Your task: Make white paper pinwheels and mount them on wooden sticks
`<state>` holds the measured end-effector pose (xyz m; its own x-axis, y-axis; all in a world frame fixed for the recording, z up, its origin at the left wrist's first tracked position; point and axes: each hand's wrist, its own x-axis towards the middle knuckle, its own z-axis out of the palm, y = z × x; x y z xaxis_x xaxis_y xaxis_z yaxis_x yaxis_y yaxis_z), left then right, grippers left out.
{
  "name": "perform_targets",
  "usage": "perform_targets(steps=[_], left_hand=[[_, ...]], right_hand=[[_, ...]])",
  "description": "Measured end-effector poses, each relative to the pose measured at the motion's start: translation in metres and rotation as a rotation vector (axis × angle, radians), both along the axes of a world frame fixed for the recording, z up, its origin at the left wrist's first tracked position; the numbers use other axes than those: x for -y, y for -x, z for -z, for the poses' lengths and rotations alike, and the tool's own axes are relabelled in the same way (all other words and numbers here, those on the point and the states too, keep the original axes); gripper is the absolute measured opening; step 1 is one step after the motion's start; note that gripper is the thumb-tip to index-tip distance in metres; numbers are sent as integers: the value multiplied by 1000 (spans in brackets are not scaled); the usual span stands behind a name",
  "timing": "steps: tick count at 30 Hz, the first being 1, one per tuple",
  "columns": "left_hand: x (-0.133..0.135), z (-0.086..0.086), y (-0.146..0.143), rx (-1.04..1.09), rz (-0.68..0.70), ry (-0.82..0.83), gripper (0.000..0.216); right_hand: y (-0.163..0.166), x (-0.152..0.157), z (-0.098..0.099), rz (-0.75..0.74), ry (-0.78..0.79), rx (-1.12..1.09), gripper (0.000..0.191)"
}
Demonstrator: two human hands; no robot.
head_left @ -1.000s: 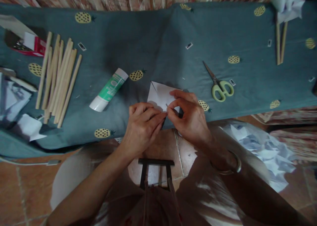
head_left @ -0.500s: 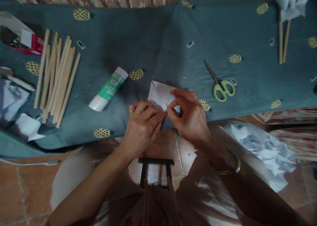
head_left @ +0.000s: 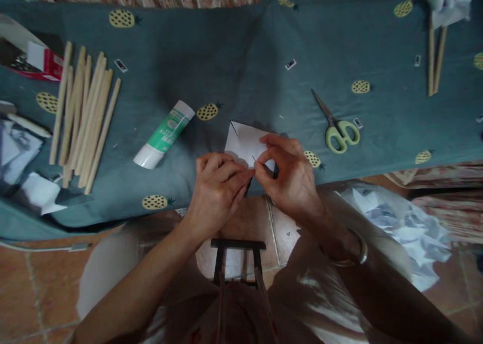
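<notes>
A white piece of paper [head_left: 245,137] with a dark diagonal line at its far-left corner lies on the near edge of the table. My left hand [head_left: 218,189] is closed on its near-left edge, thumb and fingers pressed together there. From the right, my right hand [head_left: 290,170] reaches over the paper with thumb and index finger pinched. A thin pin-like thing [head_left: 253,158] pokes out of that pinch, close to the left fingertips; its exact kind is too small to make out. Both hands partly hide the paper.
Left of the hands lie a glue stick [head_left: 164,135], several wooden sticks [head_left: 87,117] and a red-and-white box [head_left: 51,65]. Green-handled scissors [head_left: 335,127] lie to the right. Paper on two sticks [head_left: 437,57] is at far right. A bag of white paper pieces [head_left: 392,228] stands below.
The hands keep nearly the same pose on the paper. The view has shifted very slightly; nothing was let go or taken up.
</notes>
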<state>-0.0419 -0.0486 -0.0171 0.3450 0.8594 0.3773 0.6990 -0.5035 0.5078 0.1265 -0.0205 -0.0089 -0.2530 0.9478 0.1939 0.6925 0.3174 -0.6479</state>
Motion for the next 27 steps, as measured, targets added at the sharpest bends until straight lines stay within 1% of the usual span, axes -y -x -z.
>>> perform_targets(steps=[7, 14, 19, 27], left_hand=[[0, 0, -1, -7, -10, 4, 14], [1, 0, -1, 1, -16, 30, 17], [1, 0, -1, 26, -20, 14, 16], [0, -1, -2, 6, -23, 62, 18]], right_hand=[[-2, 1, 0, -13, 14, -4, 16], [-3, 2, -1, -12, 60, -29, 15], [-3, 3, -2, -12, 43, 3, 14], [-3, 3, -1, -7, 43, -12, 14]])
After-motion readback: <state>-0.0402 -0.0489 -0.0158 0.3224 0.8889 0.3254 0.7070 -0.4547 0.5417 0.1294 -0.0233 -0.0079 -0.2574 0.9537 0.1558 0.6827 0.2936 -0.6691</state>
